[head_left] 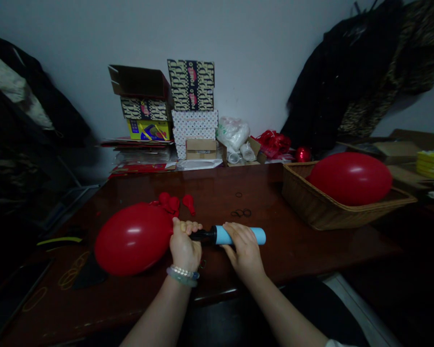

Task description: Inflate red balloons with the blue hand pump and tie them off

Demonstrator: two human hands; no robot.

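A large inflated red balloon lies to the left of my left hand. That hand is closed around the balloon's neck and the black nozzle end of a balloon pump, so the join between them is hidden. My right hand wraps round the light blue barrel of the balloon pump, which is held level above the table. Just behind the balloon are several uninflated red balloons, one of them lying apart. Small dark rubber bands rest beyond the pump.
A wicker basket at the right holds another inflated red balloon. Yellow rubber bands and a dark flat device lie at the left of the brown table. Stacked boxes and plastic bags stand along the wall.
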